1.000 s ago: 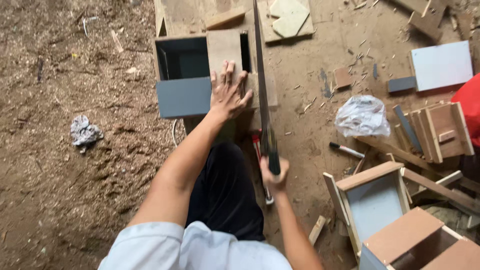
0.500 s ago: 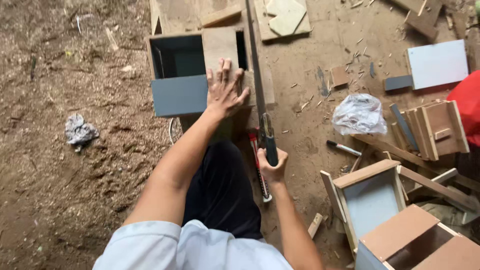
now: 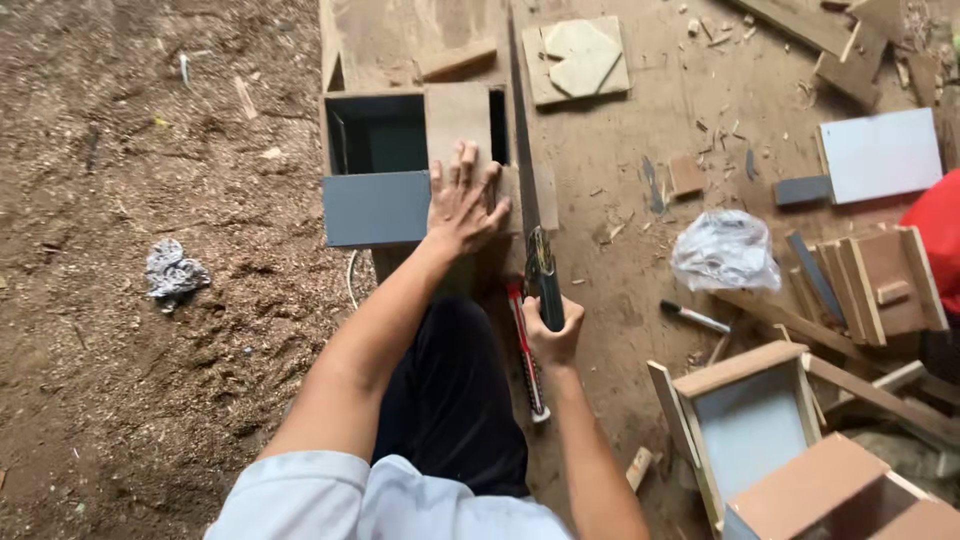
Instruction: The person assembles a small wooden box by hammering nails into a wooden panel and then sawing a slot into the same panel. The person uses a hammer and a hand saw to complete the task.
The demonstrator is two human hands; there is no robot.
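The left hand [image 3: 462, 205] lies flat with its fingers spread, pressing down on a brown board [image 3: 458, 125] that rests across the top of an open grey box [image 3: 375, 180]. The right hand [image 3: 552, 335] is closed tight around the dark handle of a handsaw [image 3: 527, 190], whose long blade runs away from the person along the right edge of the board, just beside the left hand's thumb. The box sits on a sawdust-covered floor in front of the person's knees. A red-and-white pencil-like tool [image 3: 527, 350] lies on the ground just left of the right hand. To the right lie a crumpled clear plastic bag [image 3: 725, 252], a marker [image 3: 692, 317] and a white panel [image 3: 880, 155]. Two more unfinished wooden boxes [image 3: 745, 420] stand at the lower right. A crumpled grey rag [image 3: 172, 272] lies well apart on the left.
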